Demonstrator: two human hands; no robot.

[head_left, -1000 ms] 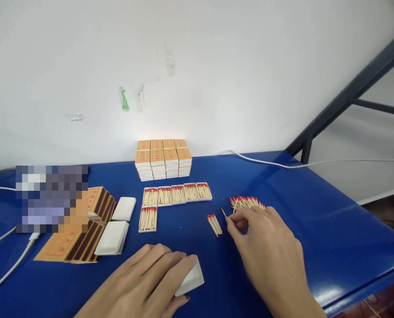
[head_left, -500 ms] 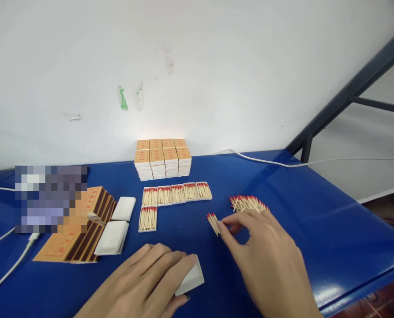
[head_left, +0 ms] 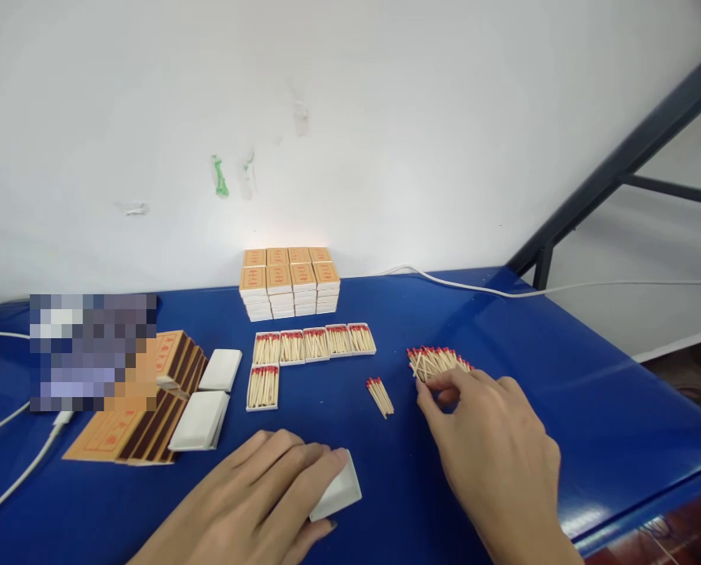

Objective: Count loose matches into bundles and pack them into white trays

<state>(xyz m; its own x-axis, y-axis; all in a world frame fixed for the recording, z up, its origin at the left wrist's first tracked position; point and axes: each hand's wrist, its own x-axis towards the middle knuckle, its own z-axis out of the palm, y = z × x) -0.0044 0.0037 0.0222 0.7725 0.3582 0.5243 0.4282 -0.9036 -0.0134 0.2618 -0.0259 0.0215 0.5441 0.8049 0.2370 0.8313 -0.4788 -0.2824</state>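
Note:
My left hand [head_left: 261,498] is closed round a small white matchbox tray [head_left: 339,490], its inside facing up, low in the head view. My right hand [head_left: 488,447] is at the near edge of a loose pile of red-tipped matches [head_left: 438,361], thumb and forefinger curled together on the match ends. The hand covers part of the pile. Between my hands, a small bunch of matches [head_left: 380,397] lies loose on the blue table. Beyond it, several white trays filled with matches [head_left: 315,344] stand in a row, with one more filled tray [head_left: 263,388] in front at the left.
Orange matchboxes [head_left: 290,278] stand stacked against the wall. At the left are orange matchbox sleeves [head_left: 115,431], white trays [head_left: 200,420], a blurred-out object [head_left: 85,353] and a white cable [head_left: 26,490]. Another cable [head_left: 473,286] runs along the back; a dark metal frame [head_left: 597,184] rises at the right.
My right hand has let go of the small bunch of matches and moved right to the pile. My left hand has stayed almost still with the tray.

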